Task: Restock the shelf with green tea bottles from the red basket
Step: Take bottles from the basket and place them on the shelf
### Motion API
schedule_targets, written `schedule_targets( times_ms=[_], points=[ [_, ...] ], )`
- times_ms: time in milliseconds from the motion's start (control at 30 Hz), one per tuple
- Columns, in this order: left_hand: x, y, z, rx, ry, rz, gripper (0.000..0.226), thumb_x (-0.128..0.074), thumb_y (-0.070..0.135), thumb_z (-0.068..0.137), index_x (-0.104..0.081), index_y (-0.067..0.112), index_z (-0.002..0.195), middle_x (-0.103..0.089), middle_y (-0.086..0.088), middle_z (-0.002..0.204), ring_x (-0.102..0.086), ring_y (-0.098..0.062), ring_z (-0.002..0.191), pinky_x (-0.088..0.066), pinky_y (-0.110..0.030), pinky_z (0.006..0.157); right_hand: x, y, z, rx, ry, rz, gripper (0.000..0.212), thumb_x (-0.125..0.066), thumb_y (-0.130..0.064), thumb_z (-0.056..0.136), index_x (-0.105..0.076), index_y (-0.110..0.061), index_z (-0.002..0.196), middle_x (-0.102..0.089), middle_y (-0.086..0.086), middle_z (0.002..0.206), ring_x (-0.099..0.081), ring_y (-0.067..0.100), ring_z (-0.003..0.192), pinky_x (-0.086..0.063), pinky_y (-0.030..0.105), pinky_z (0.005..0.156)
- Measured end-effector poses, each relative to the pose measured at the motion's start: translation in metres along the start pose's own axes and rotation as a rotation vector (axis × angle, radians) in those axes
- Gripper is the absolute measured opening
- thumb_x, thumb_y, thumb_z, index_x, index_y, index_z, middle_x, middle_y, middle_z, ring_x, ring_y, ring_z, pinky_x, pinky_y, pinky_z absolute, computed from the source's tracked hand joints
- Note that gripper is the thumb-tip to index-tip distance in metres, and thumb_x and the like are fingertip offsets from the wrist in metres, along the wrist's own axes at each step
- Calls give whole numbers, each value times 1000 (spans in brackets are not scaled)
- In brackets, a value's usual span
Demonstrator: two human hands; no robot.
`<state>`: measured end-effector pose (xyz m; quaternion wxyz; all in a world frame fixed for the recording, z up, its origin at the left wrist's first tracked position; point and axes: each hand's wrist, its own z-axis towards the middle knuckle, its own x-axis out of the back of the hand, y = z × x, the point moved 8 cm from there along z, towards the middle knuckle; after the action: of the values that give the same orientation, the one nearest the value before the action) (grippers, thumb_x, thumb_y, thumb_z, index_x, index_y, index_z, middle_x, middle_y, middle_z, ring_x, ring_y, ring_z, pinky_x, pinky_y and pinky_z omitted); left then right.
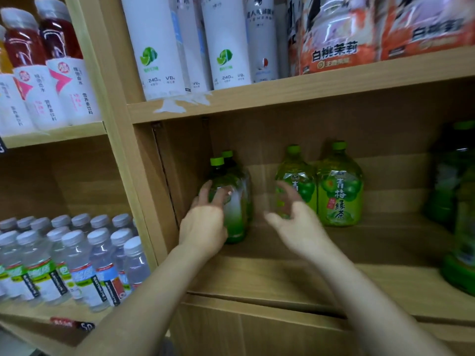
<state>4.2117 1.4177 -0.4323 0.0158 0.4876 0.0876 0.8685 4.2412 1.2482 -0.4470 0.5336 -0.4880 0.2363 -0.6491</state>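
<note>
Green tea bottles stand on the wooden shelf (282, 268). Two dark green ones sit at the left wall, one behind the other; my left hand (203, 222) rests against the front bottle (235, 209) with fingers spread on its side. Two lighter green bottles stand further right: one (295, 176) partly behind my right hand, one (340, 188) with its label facing me. My right hand (293, 222) hovers open in the gap between the two pairs, blurred, holding nothing. The red basket is out of view.
More dark green bottles (457, 201) crowd the shelf's right end. White bottles (164, 47) and orange packs (359, 34) fill the shelf above. The left bay holds water bottles (77, 258) below and red drinks (41, 62) above. A wooden upright (120, 150) divides the bays.
</note>
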Motion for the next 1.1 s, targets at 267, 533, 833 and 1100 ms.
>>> schedule_targets(
  times_ms=[267, 533, 833, 1100],
  points=[
    [-23, 122, -48, -232, 24, -416, 35, -62, 20, 86, -61, 22, 121, -61, 3, 113, -59, -18, 103, -43, -26, 87, 198, -31, -101, 296, 751, -547, 44, -64, -24, 84, -54, -18, 126, -56, 6, 121, -49, 22, 115, -44, 39, 95],
    [-54, 230, -67, -348, -115, -649, 34, -66, 23, 85, -63, 25, 119, -62, 12, 122, -54, -5, 114, -28, -4, 89, 245, 96, -100, -213, 528, -77, 53, -74, -38, 76, -55, -22, 123, -64, -10, 114, -60, 10, 110, -48, 32, 94],
    [-86, 284, -59, -156, -220, -813, 42, -75, 37, 72, -54, 28, 107, -70, 3, 100, -64, -23, 94, -50, -36, 77, 219, 105, -89, -89, 120, 218, 32, -64, -21, 86, -65, -10, 116, -73, -2, 106, -67, 6, 98, -52, 18, 84],
    [-119, 329, -37, -127, -310, -765, 66, -72, 50, 74, -44, 11, 119, -65, -15, 103, -61, -35, 99, -50, -43, 80, 297, 130, -124, -155, 667, -179, 54, -71, -20, 82, -51, -19, 132, -55, -1, 123, -56, 15, 110, -45, 29, 93]
  ],
)
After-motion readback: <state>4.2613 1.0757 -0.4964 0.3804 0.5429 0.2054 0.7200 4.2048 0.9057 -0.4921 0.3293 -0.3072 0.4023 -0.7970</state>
